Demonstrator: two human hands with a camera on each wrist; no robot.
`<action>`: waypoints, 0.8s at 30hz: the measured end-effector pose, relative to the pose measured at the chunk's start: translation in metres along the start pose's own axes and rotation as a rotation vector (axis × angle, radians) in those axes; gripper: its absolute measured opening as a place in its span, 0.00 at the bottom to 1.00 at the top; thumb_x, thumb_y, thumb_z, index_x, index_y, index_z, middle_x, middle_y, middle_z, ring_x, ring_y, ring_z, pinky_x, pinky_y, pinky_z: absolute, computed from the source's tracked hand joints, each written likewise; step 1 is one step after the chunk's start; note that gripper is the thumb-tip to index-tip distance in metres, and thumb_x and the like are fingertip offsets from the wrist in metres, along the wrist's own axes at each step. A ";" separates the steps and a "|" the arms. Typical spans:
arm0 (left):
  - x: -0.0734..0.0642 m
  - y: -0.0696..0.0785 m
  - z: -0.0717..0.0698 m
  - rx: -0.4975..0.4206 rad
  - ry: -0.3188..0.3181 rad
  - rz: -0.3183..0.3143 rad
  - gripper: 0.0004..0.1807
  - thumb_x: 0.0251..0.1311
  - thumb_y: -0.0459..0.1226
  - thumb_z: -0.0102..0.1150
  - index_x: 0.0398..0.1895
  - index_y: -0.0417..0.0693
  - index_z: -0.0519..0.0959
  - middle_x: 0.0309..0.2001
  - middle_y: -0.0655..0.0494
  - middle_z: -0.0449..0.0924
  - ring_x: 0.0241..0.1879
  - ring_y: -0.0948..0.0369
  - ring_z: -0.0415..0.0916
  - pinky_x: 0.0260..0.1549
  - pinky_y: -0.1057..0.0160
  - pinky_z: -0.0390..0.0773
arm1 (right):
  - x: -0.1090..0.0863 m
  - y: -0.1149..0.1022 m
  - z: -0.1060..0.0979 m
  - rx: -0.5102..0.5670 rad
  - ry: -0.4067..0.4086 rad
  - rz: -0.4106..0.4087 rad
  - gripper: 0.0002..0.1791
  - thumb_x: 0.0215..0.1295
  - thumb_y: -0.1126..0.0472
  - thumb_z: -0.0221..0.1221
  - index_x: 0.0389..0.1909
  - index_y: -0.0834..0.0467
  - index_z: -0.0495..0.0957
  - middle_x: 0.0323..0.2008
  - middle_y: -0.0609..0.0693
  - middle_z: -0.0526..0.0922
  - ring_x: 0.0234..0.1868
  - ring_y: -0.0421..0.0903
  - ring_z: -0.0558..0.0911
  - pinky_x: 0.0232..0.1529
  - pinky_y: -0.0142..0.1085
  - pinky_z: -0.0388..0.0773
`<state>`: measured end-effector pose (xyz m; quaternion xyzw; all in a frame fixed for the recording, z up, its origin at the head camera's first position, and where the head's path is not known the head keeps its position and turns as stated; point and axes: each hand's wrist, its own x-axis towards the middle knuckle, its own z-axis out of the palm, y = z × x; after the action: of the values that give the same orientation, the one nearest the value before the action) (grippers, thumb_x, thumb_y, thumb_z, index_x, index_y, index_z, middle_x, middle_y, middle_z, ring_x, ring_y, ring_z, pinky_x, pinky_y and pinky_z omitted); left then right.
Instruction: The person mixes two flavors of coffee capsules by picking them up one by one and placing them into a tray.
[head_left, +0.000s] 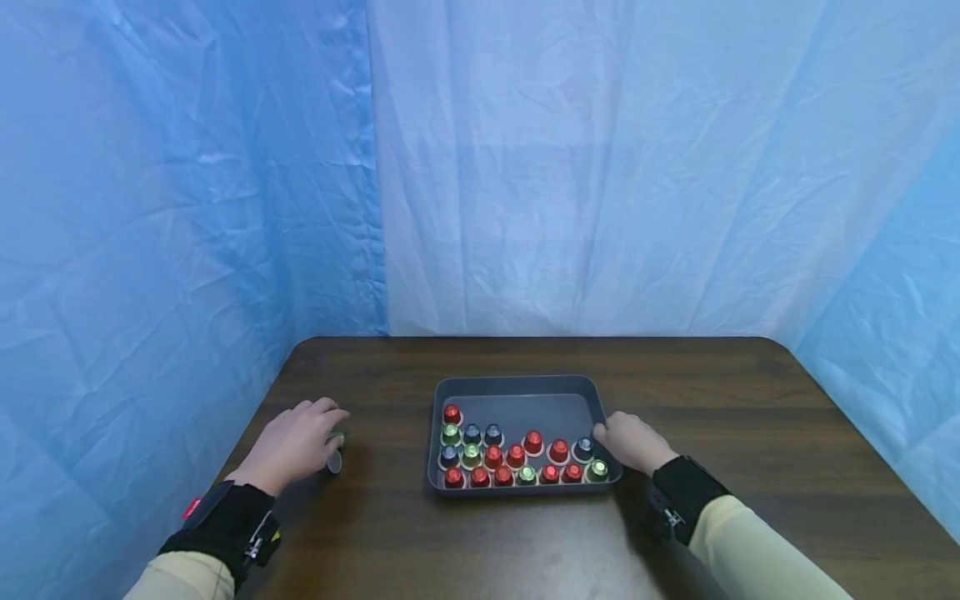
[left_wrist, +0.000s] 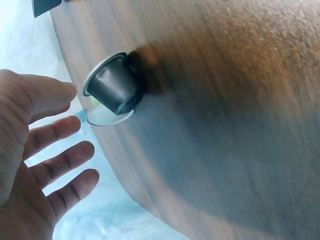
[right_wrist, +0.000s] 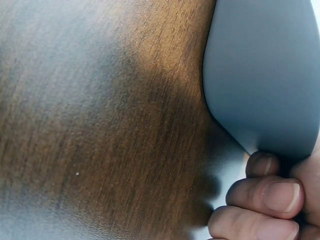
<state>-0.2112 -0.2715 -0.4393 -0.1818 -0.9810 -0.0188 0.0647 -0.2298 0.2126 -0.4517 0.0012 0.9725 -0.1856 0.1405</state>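
My left hand [head_left: 296, 440] is at the left of the table, fingers spread and slightly bent, with nothing between them. Close by its thumb, a dark coffee capsule [left_wrist: 112, 82] lies tipped on its side on the wood. Partly hidden behind that one is a second capsule [left_wrist: 107, 119], with some green showing. My right hand [head_left: 636, 440] grips the right wall of a dark grey baking tray [head_left: 525, 408]; in the right wrist view its fingers [right_wrist: 281, 196] curl against the tray's outside. Inside the tray, red capsules [head_left: 492, 457], green capsules [head_left: 527, 475] and dark blue capsules [head_left: 472, 433] stand lid-down.
The dark wooden table [head_left: 495, 550] has rounded far corners. Blue sheeting [head_left: 585, 208] hangs behind it and along both sides. Capsules fill the tray's near rows, while the far part of its floor is bare. In the left wrist view, a dark corner [left_wrist: 45, 6] shows at the top.
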 end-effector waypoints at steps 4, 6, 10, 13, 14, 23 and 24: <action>0.000 -0.003 0.002 -0.010 -0.039 -0.031 0.21 0.53 0.41 0.65 0.50 0.45 0.79 0.47 0.49 0.75 0.45 0.50 0.74 0.40 0.46 0.73 | -0.001 0.000 0.000 0.019 -0.013 0.014 0.18 0.67 0.53 0.46 0.34 0.63 0.78 0.23 0.51 0.74 0.24 0.46 0.73 0.27 0.40 0.66; 0.001 -0.004 0.004 -0.015 -0.060 -0.040 0.20 0.53 0.41 0.65 0.49 0.45 0.79 0.46 0.49 0.75 0.45 0.50 0.74 0.40 0.47 0.74 | -0.001 0.000 -0.001 0.029 -0.019 0.021 0.18 0.67 0.53 0.46 0.33 0.63 0.78 0.22 0.51 0.74 0.24 0.46 0.73 0.26 0.39 0.66; 0.002 -0.005 0.008 -0.028 -0.090 -0.048 0.18 0.53 0.40 0.65 0.48 0.46 0.79 0.44 0.51 0.76 0.42 0.52 0.75 0.39 0.48 0.74 | -0.002 -0.001 -0.001 0.035 -0.023 0.030 0.18 0.67 0.53 0.46 0.31 0.62 0.78 0.21 0.52 0.74 0.23 0.46 0.73 0.26 0.39 0.66; 0.003 -0.004 0.011 -0.023 -0.095 -0.030 0.16 0.52 0.38 0.66 0.46 0.47 0.80 0.39 0.54 0.76 0.39 0.54 0.74 0.36 0.50 0.75 | -0.002 -0.001 -0.001 0.033 -0.024 0.033 0.18 0.68 0.53 0.46 0.31 0.61 0.78 0.21 0.51 0.73 0.23 0.46 0.73 0.26 0.39 0.66; 0.003 -0.004 0.012 -0.020 -0.094 -0.024 0.16 0.51 0.37 0.66 0.45 0.47 0.80 0.38 0.55 0.76 0.38 0.55 0.74 0.36 0.50 0.75 | -0.002 -0.002 -0.001 0.031 -0.024 0.034 0.18 0.68 0.53 0.46 0.31 0.61 0.78 0.21 0.51 0.73 0.23 0.46 0.73 0.26 0.39 0.66; 0.005 0.000 0.016 0.006 -0.035 0.044 0.13 0.49 0.35 0.68 0.40 0.48 0.82 0.33 0.57 0.76 0.34 0.57 0.73 0.36 0.53 0.75 | 0.001 -0.001 0.000 0.033 -0.033 0.049 0.19 0.67 0.52 0.46 0.36 0.63 0.79 0.23 0.51 0.74 0.25 0.46 0.74 0.27 0.39 0.67; 0.006 0.001 0.016 0.013 -0.023 0.049 0.12 0.49 0.35 0.67 0.40 0.48 0.82 0.33 0.57 0.76 0.35 0.58 0.73 0.37 0.53 0.75 | 0.001 -0.001 -0.001 0.032 -0.033 0.048 0.19 0.67 0.53 0.46 0.36 0.63 0.79 0.23 0.51 0.74 0.25 0.46 0.74 0.27 0.39 0.67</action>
<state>-0.2178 -0.2674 -0.4543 -0.2053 -0.9771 -0.0087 0.0550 -0.2310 0.2118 -0.4511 0.0235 0.9666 -0.1979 0.1609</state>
